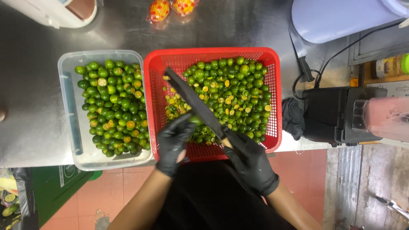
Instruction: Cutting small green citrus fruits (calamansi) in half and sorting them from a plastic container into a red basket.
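**Over the basket: knife on a lime**

Over the red basket point(272, 57), at about 7 o'clock inside it, the left hand point(172, 142) pinches a small green lime point(196, 120) between gloved fingertips. Right hand point(249, 159) is clenched round the knife point(191, 100) handle at 5 o'clock of the basket; the dark blade runs up toward 11 o'clock, passing just over the lime.

Handling, as a judgement: lime is light, small, round, firm-skinned, likely wet and slick with juice, so it can roll or squirt out; best pinched at its sides, fingertips clear of the edge. Knife is stiff, long, sharp; hold by the handle only.

Pose: both forearms come in from 6 o'clock, black gloves on, wrists bent down, left fingers curled, right fist angled so the blade slants left.

Around: basket holds many whole and halved limes. Clear tub point(68, 106) at 9 o'clock, touching the basket, also full of limes. Blender point(353, 115) at 3 o'clock on the steel counter point(30, 93).
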